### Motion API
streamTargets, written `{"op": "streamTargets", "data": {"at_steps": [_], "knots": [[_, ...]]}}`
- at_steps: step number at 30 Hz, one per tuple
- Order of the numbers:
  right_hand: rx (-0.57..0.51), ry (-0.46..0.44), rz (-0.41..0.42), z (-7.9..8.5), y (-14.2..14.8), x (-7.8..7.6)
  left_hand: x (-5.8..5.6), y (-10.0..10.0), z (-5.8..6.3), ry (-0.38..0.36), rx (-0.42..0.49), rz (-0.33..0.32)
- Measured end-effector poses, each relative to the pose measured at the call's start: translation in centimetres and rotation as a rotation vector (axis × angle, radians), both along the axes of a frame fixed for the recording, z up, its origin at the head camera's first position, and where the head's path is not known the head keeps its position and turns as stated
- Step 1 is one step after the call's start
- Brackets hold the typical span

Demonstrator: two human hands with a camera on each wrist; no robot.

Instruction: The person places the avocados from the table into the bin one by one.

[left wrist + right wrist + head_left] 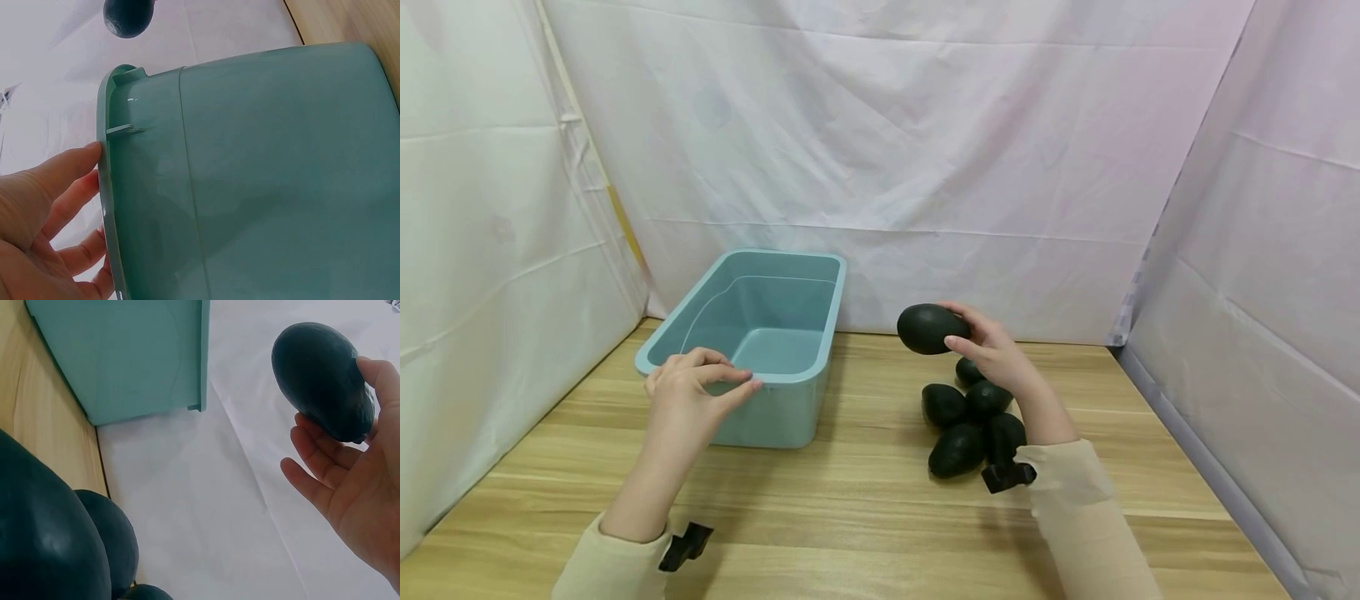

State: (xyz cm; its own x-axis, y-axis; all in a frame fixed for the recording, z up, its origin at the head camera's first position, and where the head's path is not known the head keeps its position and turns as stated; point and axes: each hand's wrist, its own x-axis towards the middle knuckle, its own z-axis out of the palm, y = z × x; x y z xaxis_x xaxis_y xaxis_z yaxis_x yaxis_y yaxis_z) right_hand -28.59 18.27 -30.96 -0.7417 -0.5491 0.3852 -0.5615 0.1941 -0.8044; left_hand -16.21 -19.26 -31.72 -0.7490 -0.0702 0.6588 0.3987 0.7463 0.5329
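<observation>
A dark green avocado [923, 328] is lifted over the table in my right hand [992, 350], pinched at one end between thumb and fingers. In the right wrist view the same avocado [322, 381] shows its stem end toward the palm. Several more avocados [958, 451] lie in a cluster on the table below, partly hidden by the right wrist. At the near rim of a blue-green plastic bin [831, 333] is my left hand [688, 392]. Its fingertips [94, 150] meet the rim in the left wrist view, with the fingers loosely bent.
The bin stands upright at the left on a wooden table [850, 517], its visible floor bare. White cloth [925, 150] hangs behind and along both sides. Black camera mounts [687, 547] sit on both wrists.
</observation>
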Motion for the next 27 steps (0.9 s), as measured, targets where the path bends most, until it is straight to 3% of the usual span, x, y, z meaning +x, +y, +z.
{"op": "streamTargets", "data": {"at_steps": [17,27], "knots": [[0.002,0.024,0.082,0.2,-2.3,-0.7,0.0,0.0,0.0,-0.022,0.004,0.0],[0.058,0.031,0.06,0.9,-3.4,-0.8,0.0,0.0,0.1,-0.022,0.008,0.001]]}}
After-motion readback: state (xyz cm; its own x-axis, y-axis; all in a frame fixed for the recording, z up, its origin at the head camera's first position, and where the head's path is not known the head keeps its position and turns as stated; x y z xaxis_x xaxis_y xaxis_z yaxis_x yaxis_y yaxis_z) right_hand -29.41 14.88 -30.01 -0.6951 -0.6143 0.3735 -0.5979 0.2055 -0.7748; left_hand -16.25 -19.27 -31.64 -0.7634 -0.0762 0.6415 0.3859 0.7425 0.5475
